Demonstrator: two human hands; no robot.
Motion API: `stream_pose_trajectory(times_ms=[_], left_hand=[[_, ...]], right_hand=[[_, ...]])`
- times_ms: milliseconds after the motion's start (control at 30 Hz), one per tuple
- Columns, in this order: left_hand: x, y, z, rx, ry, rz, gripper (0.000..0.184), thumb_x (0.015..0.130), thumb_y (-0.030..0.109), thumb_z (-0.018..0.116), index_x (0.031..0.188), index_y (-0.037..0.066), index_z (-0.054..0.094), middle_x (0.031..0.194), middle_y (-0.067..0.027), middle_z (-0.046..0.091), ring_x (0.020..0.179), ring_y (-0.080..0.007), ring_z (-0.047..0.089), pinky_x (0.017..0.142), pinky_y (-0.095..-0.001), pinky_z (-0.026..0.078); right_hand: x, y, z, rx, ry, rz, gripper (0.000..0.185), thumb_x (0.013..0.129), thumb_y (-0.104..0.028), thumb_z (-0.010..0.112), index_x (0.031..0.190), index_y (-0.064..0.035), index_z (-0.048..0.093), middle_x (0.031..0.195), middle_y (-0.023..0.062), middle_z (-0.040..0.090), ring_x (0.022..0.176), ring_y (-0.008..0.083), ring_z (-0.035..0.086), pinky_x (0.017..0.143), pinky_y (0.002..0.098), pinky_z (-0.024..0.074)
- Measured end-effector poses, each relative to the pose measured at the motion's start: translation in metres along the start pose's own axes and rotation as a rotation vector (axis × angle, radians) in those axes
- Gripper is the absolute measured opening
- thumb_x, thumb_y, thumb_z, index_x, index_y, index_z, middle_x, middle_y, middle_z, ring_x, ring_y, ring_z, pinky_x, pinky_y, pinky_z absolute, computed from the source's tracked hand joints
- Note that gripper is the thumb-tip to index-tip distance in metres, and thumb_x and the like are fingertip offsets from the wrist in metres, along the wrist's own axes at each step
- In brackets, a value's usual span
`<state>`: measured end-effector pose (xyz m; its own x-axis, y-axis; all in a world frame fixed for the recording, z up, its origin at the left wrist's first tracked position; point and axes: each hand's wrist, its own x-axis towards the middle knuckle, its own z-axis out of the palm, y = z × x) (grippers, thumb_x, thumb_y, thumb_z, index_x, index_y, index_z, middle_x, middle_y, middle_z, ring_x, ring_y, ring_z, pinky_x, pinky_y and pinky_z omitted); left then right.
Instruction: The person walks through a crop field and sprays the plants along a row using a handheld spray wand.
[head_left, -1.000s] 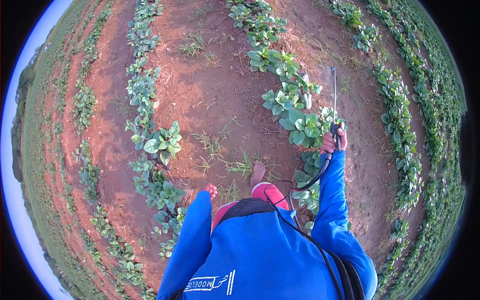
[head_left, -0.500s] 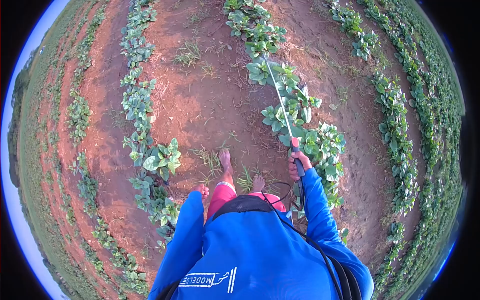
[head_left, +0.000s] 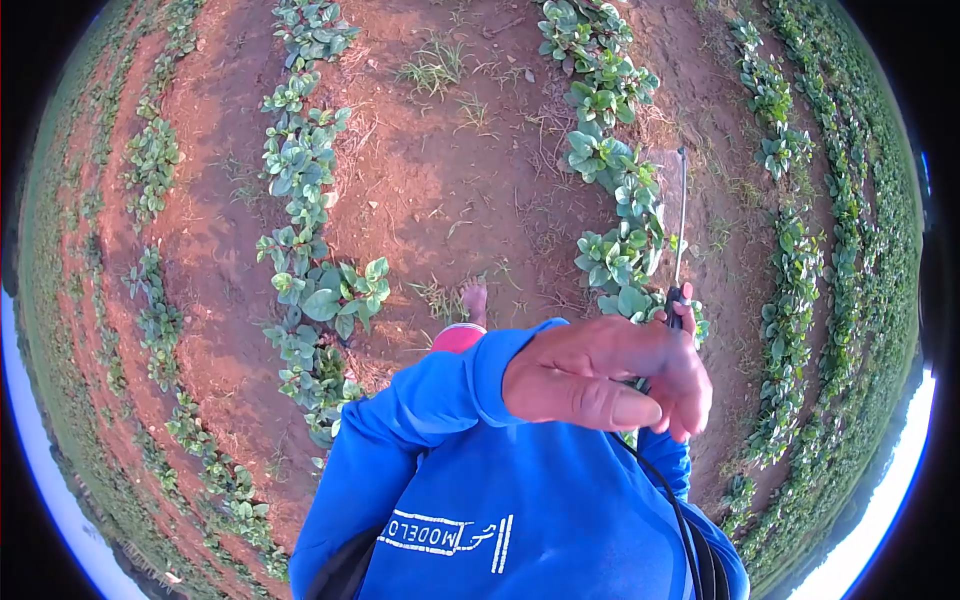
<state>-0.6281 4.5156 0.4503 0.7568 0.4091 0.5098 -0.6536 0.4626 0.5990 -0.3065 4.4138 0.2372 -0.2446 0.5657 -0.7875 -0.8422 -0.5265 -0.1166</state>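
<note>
Head view of a person standing between planted rows. The bare left hand (head_left: pixel 590 375), emerging from a long bright-blue fabric sleeve (head_left: pixel 400 410), crosses the front of the body, close to the camera. Its thumb extends and its fingers bend loosely, leaving a gap between them; nothing is seen within its grasp. The bare right hand (head_left: pixel 686 316) lies largely hidden behind the left; the visible fingers close around the dark handle of a slender, straight, grey metal spray wand (head_left: pixel 682 215), while the remainder of the grip cannot be made out. Whether the two hands touch cannot be determined. The wand points forward, away from the body, its tip beside a winding row of broad-leaved green plants (head_left: pixel 600 155), with faint pale haze near the tip. A second row of similar leafy plants (head_left: pixel 300 170) runs on the person's left, and bare reddish-brown soil (head_left: pixel 410 195) lies between the rows. A bare foot (head_left: pixel 474 300) rests on this soil below pinkish-red shorts (head_left: pixel 458 337). A thin black hose (head_left: pixel 665 490) passes over the blue shirt (head_left: pixel 560 490), which bears white printed lettering.
</note>
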Motion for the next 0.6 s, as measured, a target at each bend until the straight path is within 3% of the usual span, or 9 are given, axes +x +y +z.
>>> stream_pose_trajectory(times_ms=[133, 233, 367, 500, 600], left_hand=[[0.024, 0.055, 0.012, -0.325, -0.207, 0.286, 0.047, 0.085, 0.044, 0.041, 0.100, 0.001, 0.048, 0.087, -0.0092, 0.051, 0.079, -0.0185, 0.049, 0.068, -0.0310, 0.038], [0.039, 0.053, 0.023, -0.530, -0.215, 0.535, 0.059, 0.082, 0.045, 0.044, 0.110, -0.007, 0.042, 0.101, -0.0166, 0.049, 0.083, -0.0209, 0.049, 0.067, -0.0312, 0.039], [0.055, 0.065, 0.023, -0.787, -0.153, 0.601, 0.067, 0.081, 0.048, 0.044, 0.114, -0.010, 0.038, 0.103, -0.0171, 0.049, 0.083, -0.0210, 0.049, 0.065, -0.0309, 0.037], [0.080, 0.077, -0.014, -0.772, -0.198, 0.589, 0.062, 0.082, 0.047, 0.043, 0.109, -0.009, 0.039, 0.100, -0.0164, 0.049, 0.083, -0.0216, 0.049, 0.066, -0.0316, 0.037], [0.102, 0.085, -0.040, -0.731, -0.219, 0.582, 0.059, 0.083, 0.046, 0.042, 0.106, -0.008, 0.041, 0.098, -0.0158, 0.049, 0.082, -0.0221, 0.048, 0.066, -0.0321, 0.037]], right_hand=[[0.024, -0.002, 0.055, -0.117, 0.075, -0.038, 0.031, 0.074, -0.039, 0.052, 0.064, -0.0102, 0.046, 0.046, -0.0018, 0.036, 0.031, 0.0107, 0.032, 0.028, 0.0257, 0.0286], [0.044, -0.004, 0.087, -0.181, 0.031, -0.010, 0.029, 0.075, -0.037, 0.052, 0.068, -0.0099, 0.045, 0.047, -0.0021, 0.035, 0.032, 0.0103, 0.033, 0.029, 0.0253, 0.0294], [0.076, -0.016, 0.122, -0.202, -0.084, 0.081, 0.030, 0.076, -0.038, 0.051, 0.072, -0.0083, 0.045, 0.050, -0.0015, 0.037, 0.034, 0.0101, 0.035, 0.030, 0.0255, 0.0309], [0.110, -0.053, 0.144, -0.087, -0.282, 0.122, 0.032, 0.078, -0.038, 0.049, 0.077, -0.0058, 0.046, 0.053, 0.0000, 0.039, 0.035, 0.0113, 0.035, 0.033, 0.0272, 0.0330], [0.133, -0.089, 0.158, 0.038, -0.414, 0.029, 0.037, 0.078, -0.038, 0.048, 0.079, -0.0017, 0.047, 0.054, 0.0017, 0.039, 0.037, 0.0134, 0.036, 0.035, 0.0281, 0.0337]])
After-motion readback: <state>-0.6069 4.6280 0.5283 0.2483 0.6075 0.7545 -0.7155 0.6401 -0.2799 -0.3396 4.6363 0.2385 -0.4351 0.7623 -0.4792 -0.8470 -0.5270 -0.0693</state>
